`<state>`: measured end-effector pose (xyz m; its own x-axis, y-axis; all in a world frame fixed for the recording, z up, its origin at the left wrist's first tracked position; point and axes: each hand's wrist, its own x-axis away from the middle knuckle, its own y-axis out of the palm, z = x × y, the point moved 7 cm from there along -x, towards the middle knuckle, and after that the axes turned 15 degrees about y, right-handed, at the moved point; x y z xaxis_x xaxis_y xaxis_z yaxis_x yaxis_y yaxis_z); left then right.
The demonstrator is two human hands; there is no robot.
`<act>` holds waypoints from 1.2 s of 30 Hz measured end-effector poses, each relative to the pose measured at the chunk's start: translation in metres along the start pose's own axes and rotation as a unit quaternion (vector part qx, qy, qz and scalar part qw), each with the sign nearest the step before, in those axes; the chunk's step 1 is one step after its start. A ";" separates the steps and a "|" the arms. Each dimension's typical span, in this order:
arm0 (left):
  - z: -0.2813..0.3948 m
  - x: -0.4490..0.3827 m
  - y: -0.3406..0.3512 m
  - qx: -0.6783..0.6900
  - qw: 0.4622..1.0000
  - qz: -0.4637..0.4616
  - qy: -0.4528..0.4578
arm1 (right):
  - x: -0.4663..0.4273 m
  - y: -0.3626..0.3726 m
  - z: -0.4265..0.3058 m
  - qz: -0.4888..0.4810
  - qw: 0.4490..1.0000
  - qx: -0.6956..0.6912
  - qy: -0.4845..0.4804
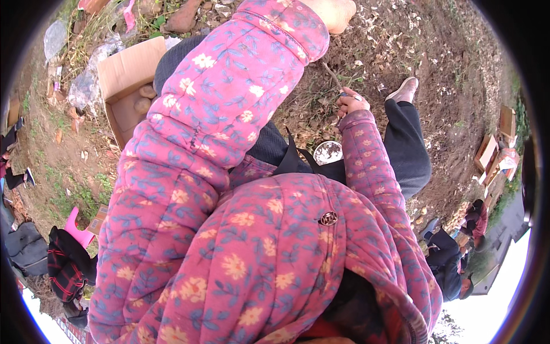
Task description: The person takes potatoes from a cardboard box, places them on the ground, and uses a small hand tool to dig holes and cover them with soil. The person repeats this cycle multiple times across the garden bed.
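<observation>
My left hand (337, 15) reaches past my quilted floral sleeve (232, 81) to the top edge of the view. Only its back and wrist show; the fingers are out of sight. Lower down, over the soil and dry grass, my right hand (353, 103) grips a thin stick-like tool (331, 75). The tool points up and left, and its far end comes close to the left cuff. A ring-like object sits at the right fingers. Below that hand, by my lap, stands a small round white container (328, 152) with pale bits inside.
An open cardboard box (129, 73) beside my left knee holds several potato-like tubers (143, 105). Plastic sheeting (88, 86) litters the ground. A pink stool (78, 228) and a person in plaid (66, 266) are at left. More people (447, 258) and boxes (494, 159) are at right.
</observation>
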<state>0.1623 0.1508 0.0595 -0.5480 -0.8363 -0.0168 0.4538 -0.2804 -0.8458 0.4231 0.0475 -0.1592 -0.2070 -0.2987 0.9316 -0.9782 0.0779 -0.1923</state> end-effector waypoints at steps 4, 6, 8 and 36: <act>0.002 0.003 -0.006 -0.009 1.000 0.004 -0.004 | 0.026 -0.016 -0.028 0.013 0.998 0.029 -0.055; 0.001 0.006 -0.008 -0.008 1.000 -0.001 -0.012 | 0.037 -0.026 -0.035 -0.001 0.998 0.057 -0.039; 0.000 0.009 -0.009 -0.005 0.999 -0.018 -0.031 | 0.041 -0.037 -0.036 -0.012 0.994 0.105 0.006; -0.004 0.006 -0.006 -0.011 1.000 0.005 -0.017 | 0.057 -0.015 -0.074 0.001 0.966 0.258 0.003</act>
<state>0.1536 0.1491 0.0624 -0.5190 -0.8547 -0.0084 0.4445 -0.2615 -0.8567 0.4274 0.0995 -0.0804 -0.2095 -0.2925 0.9330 -0.8558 -0.4067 -0.3197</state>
